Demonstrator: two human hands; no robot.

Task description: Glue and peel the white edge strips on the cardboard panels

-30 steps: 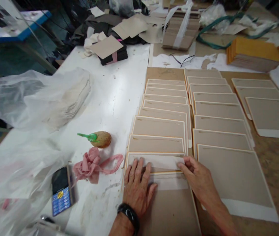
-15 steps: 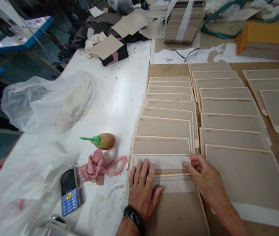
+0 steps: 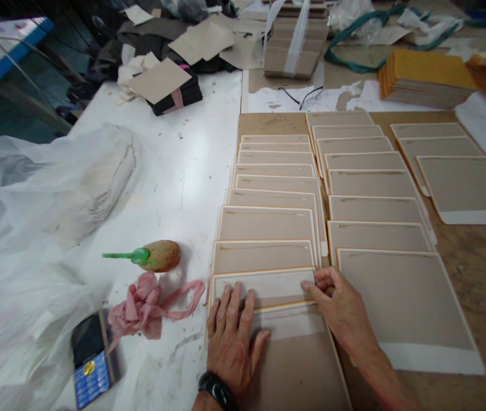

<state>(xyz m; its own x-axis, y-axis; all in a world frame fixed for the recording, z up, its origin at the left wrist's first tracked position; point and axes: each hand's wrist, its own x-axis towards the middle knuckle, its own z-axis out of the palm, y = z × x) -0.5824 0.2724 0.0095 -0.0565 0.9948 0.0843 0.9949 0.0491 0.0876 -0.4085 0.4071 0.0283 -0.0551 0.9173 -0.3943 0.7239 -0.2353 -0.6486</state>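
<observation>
My left hand (image 3: 234, 342), with a black bracelet (image 3: 218, 390) at its wrist, lies flat with fingers spread. Its fingertips rest on a pale strip (image 3: 275, 288) at the top of the nearest grey-beige panel (image 3: 296, 365). At the strip's right end, my right hand (image 3: 343, 311) pinches the edge between thumb and fingers. Beyond both hands, a column of overlapping panels (image 3: 264, 222) with white and orange edges runs away from me. Another overlapped column (image 3: 401, 302) lies just right of my right hand. What lies under the left palm is hidden.
On the white tabletop at left are a brown, green-tipped object (image 3: 161, 255), pink cloth strips (image 3: 140, 308), a keypad phone (image 3: 93, 365) and clear plastic bags (image 3: 55, 188). Farther back stand tied board stacks (image 3: 296, 51), eyeglasses (image 3: 300, 100) and a yellow-topped stack (image 3: 426, 77).
The view has shifted, so the table's contents sit farther left. Both hands keep nearly the same place on the pale strip, the left flat and the right pinching its edge.
</observation>
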